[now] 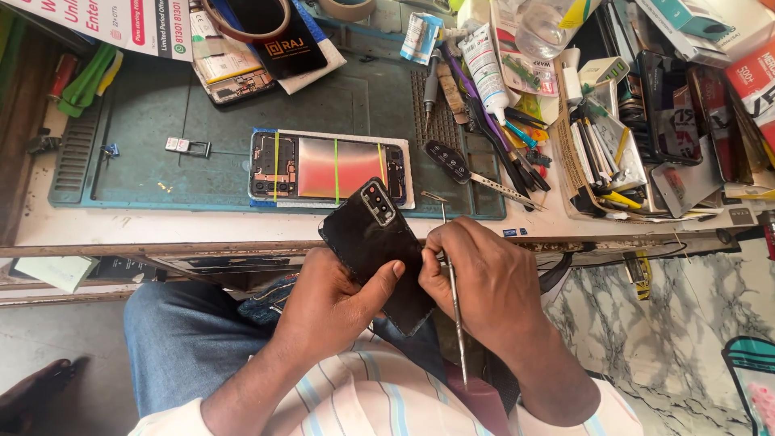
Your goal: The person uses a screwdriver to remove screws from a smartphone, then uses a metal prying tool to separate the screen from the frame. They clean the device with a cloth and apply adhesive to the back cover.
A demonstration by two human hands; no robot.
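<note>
Head view, going from left to right. On the far left of the bench point(129, 230), a green work mat point(161, 113) with a small metal card tray point(187, 146) lying loose; easy to knock off with an elbow and lose on the floor. In the middle of the mat, an opened phone body point(331, 168) with inner parts bare, bound by thin yellow and green bands; dust or a dropped tool there probably means damage.

Below the bench edge, over the lap: left hand point(335, 303), fingers closed around the black back cover point(379, 250), thumb pressed flat on its face. Cover tilted, camera window toward the bench, lower corner hidden behind the hand. Right hand point(484, 282) just beside it, fingers pinched shut on thin metal tweezers point(454, 303) set against the cover's right edge.

Risks, as a judgement: a slip of the tip along the edge toward the left thumb, too much bending and a crack in the thin cover, a scratch on the camera window.

Further right, a crowded pile of tools and a white glue tube point(488, 64), near enough to be disturbed.
</note>
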